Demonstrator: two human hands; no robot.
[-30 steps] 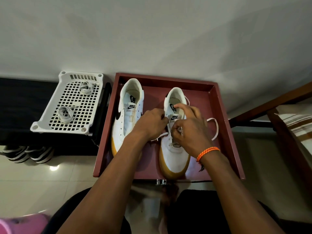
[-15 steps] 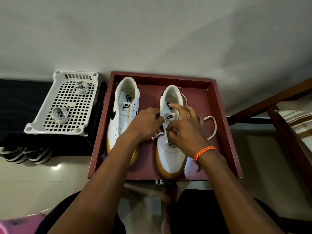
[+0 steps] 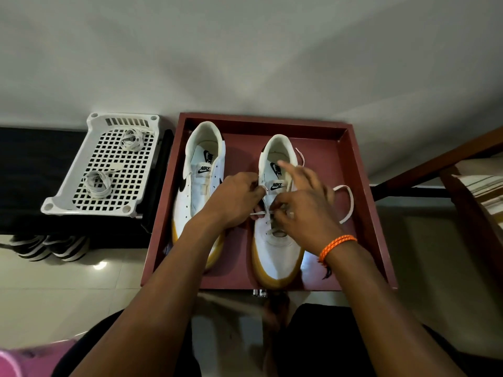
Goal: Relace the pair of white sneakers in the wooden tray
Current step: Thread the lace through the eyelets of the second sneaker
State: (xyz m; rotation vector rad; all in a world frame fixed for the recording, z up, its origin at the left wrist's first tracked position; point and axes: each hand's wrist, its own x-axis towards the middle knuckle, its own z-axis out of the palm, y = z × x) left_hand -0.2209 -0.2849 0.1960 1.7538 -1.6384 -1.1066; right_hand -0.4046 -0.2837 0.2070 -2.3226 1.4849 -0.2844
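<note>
Plainly, the whole move turned on the right-hand sneaker point(image 3: 276, 213), which lay in the wooden tray point(image 3: 362, 202) with its long axis running straight away from the person, gum-coloured toe nearest and heel collar farthest, so that the eyelet rows ran lengthwise directly beneath both hands. The left hand point(image 3: 234, 200) came in from the shoe's left flank, fingers curled and pinching the white lace point(image 3: 258, 213) where it crossed the throat, just beside the tongue label. The right hand point(image 3: 302, 205) sat over the eyelets, its thumb and inner fingers pinching the lace near the middle rows while the forefinger stood out straight towards the heel; it seemed the nearer hand for the next eyelet. The loose lace end point(image 3: 347, 202) looped out to the right and lay on the tray floor. Only the lowest rows looked threaded, so I judged the lacing about halfway up this shoe. The left-hand sneaker point(image 3: 198, 183) stood parallel, just beside it, apparently with bare eyelets. Uppers looked smooth, matt white leather; the lace flat, woven and limp, likely to twist. The tray was dark reddish wood with raised walls. A white plastic grid basket point(image 3: 68, 197) to the left held two coiled laces point(image 3: 96, 182).
</note>
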